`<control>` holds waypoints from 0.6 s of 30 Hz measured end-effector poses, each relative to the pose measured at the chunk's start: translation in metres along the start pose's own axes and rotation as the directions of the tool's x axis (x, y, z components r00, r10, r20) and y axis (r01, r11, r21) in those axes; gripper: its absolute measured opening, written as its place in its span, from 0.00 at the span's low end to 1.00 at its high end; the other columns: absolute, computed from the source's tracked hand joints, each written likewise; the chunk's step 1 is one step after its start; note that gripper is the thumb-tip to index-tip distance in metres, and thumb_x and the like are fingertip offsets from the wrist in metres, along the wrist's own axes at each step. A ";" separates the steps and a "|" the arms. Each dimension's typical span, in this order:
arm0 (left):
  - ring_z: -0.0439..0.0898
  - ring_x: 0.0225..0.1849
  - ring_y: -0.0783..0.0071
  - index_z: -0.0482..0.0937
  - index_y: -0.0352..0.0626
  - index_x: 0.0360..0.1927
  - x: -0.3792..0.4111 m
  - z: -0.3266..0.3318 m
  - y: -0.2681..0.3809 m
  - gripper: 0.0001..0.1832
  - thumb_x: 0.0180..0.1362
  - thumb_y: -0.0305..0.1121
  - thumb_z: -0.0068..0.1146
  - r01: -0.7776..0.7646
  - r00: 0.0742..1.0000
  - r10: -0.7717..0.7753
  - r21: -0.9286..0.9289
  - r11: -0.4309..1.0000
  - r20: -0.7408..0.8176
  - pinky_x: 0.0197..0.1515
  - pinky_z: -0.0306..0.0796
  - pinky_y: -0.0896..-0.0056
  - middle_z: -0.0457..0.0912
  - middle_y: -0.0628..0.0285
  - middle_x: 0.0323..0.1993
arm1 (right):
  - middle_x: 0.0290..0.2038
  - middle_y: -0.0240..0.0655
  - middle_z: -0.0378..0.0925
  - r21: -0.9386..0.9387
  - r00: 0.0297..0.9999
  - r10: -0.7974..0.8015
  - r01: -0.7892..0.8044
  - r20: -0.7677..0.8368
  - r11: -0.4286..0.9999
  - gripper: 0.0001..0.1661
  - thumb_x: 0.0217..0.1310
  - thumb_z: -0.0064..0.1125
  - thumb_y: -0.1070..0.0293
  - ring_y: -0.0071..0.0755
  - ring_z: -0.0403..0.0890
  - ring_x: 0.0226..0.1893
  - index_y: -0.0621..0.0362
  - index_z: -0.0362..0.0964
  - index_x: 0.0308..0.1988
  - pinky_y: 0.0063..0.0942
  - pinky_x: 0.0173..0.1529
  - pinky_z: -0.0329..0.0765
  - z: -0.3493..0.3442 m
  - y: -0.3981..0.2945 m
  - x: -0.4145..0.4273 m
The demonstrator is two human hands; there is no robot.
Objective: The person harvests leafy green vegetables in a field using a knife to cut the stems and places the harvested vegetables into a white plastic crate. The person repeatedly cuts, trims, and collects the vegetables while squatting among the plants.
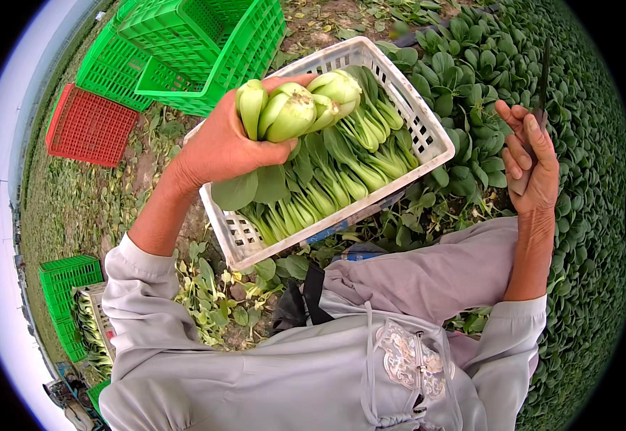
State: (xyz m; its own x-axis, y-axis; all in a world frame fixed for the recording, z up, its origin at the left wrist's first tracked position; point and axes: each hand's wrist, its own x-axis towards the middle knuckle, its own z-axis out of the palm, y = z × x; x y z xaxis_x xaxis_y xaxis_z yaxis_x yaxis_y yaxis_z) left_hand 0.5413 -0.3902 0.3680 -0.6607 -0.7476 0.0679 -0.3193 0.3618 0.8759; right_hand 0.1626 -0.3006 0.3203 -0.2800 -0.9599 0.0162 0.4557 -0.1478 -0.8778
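Several heads of bok choy [291,110] are gripped in my left hand [226,134], their pale bases facing up and their leaves hanging below the hand. The hand is above the upper left part of a white plastic crate [313,237]. Inside the crate, rows of bok choy [340,178] lie side by side, stems pointing towards me. Off to the right, over the growing plants, my right hand [531,156] holds a knife [544,81] by its handle, the dark narrow blade pointing away from me. Some of its fingers are raised off the handle.
Green plastic crates [210,97] are stacked at the upper left beside a red crate [94,125]. More green crates [70,269] and a crate of vegetables [97,307] stand at the lower left. Growing bok choy [587,215] covers the right side; cut leaves [210,291] litter the soil.
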 end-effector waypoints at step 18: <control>0.47 0.77 0.65 0.49 0.70 0.75 0.046 0.061 -0.220 0.52 0.48 0.21 0.58 -0.546 0.813 0.045 0.734 0.404 0.580 0.75 0.40 0.43 0.51 0.69 0.76 | 0.42 0.43 0.80 -0.276 0.978 0.015 -0.073 -0.207 0.958 0.17 0.60 0.64 0.66 0.13 0.65 0.15 0.62 0.68 0.44 0.16 0.18 0.67 0.015 0.009 -0.012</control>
State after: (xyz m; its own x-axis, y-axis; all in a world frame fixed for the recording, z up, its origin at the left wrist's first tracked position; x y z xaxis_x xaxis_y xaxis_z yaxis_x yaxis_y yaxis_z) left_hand 0.5401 -0.4704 0.1495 -0.9457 -0.2687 -0.1827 -0.2670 0.9631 -0.0344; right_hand 0.1828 -0.2945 0.3197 -0.4423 -0.8917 -0.0961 0.2237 -0.0059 -0.9746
